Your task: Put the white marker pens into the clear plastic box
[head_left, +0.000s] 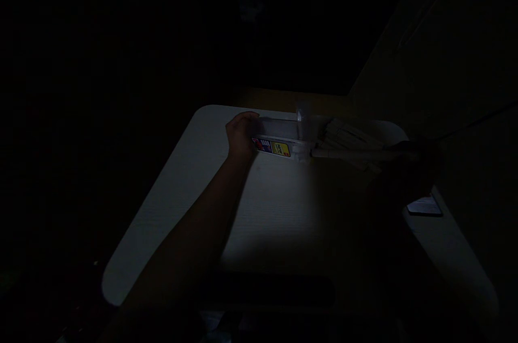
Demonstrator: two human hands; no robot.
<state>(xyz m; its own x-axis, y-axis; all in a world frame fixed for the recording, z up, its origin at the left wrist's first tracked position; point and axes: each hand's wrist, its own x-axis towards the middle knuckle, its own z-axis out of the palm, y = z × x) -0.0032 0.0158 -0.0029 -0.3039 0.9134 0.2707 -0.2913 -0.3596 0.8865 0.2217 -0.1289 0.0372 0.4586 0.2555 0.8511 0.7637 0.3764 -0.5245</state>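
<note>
One clear box [279, 135] with a bright label lies near the desk's [259, 208] far edge, the left hand [242, 135] gripping its left end. It looks light, stiff and slippery, best held by both ends; the right hand [416, 157] is too dark to tell its grip.

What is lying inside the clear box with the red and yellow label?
Nothing can be made out inside the clear box: its walls look pale and bare in the dim light. The left hand covers its left end, so that part stays hidden.

Pale things in a dark room
White tabletop [263, 208] — clear box [279, 135] with a red, blue and yellow label [272, 146].
</note>
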